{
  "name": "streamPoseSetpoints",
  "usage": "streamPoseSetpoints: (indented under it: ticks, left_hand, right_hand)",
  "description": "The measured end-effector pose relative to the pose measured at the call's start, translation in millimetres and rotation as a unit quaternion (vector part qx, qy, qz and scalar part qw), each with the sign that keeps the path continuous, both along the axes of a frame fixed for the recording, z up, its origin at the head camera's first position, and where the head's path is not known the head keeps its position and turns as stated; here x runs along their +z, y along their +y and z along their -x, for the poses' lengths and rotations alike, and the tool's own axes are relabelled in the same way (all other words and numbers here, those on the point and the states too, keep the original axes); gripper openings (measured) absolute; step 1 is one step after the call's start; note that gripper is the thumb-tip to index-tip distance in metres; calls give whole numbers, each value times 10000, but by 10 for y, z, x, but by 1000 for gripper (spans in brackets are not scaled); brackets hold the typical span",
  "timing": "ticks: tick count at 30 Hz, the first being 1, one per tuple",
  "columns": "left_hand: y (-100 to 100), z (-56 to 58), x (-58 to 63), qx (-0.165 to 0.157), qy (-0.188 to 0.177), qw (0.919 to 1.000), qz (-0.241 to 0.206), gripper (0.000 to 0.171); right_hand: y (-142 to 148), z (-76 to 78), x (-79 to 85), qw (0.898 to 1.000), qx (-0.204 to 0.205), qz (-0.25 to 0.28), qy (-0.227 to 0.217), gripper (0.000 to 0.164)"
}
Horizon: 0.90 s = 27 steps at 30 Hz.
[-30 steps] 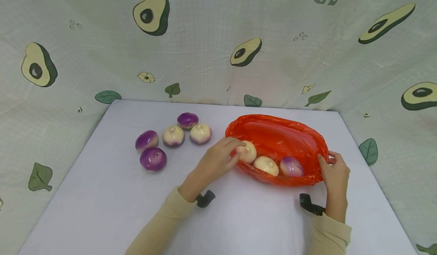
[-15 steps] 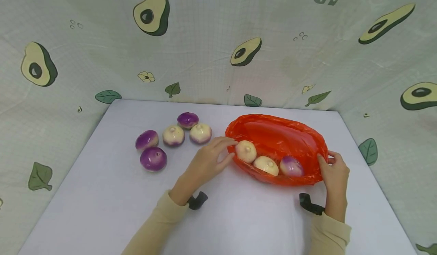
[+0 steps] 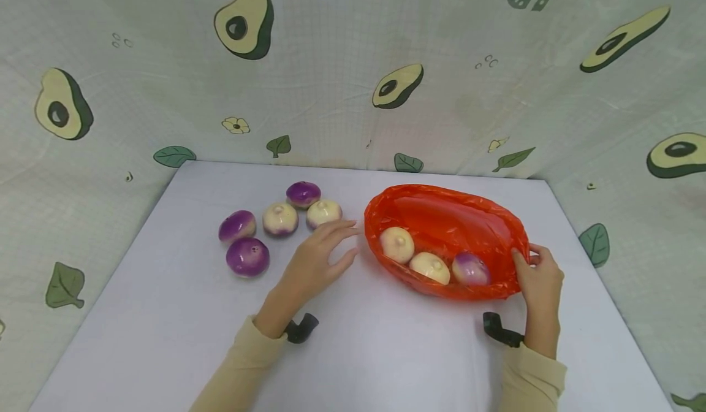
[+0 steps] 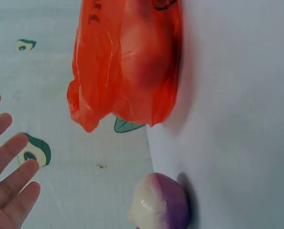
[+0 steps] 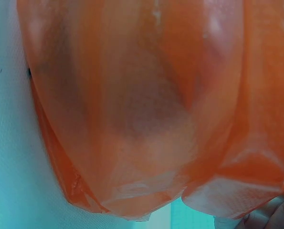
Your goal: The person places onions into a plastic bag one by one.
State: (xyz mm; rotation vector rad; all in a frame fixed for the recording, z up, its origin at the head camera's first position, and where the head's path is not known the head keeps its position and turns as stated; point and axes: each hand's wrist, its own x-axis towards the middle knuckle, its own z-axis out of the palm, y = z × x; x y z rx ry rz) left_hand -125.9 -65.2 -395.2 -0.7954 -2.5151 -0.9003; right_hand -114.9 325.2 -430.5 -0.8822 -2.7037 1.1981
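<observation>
A red plastic bag point(image 3: 458, 216) stands with its mouth spread on the right of the table. Three purple-and-white turnips lie in it: a pale one point(image 3: 397, 244) at the left, another pale one point(image 3: 429, 268) in the middle and a purple-sided one point(image 3: 470, 269). My right hand point(image 3: 540, 283) pinches the bag's right rim between thumb and fingers. To the left of the bag and apart from it, my left hand point(image 3: 310, 262) holds nothing, its fingers extended. It partly covers a pale turnip point(image 3: 323, 212) behind it. The left wrist view shows the spread fingers point(image 4: 15, 183).
More turnips lie at the left: a pale one point(image 3: 280, 219), a purple one point(image 3: 303, 194) at the back, and two purple ones point(image 3: 237, 226) side by side. The white table point(image 3: 386, 350) meets an avocado-print cloth point(image 3: 331, 50) at its far edge.
My left hand has let go of the pale turnip at the bag's left end and moved left, out of the bag. My right hand still pinches the rim.
</observation>
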Motion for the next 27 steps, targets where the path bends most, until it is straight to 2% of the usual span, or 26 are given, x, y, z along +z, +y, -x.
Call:
streamPoseSetpoints:
  ticks: [9, 18, 21, 27]
  left_hand:
    - [-180, -23, -14, 110, 106, 9998, -125, 38]
    - [-352, -58, -59, 404, 181, 9988, -196, 43]
    - [-423, -69, -79, 542, 283, 9980, -135, 42]
    - [-581, -83, -105, 614, 456, 9971, -28, 45]
  right_hand:
    - [-7, -11, -2, 10000, 6, 44, 17, 66]
    - [-5, -12, -19, 10000, -3, 69, 40, 67]
    - [-3, -11, -24, 10000, -12, 86, 33, 68]
    - [0, -7, -28, 10000, -2, 65, 56, 67]
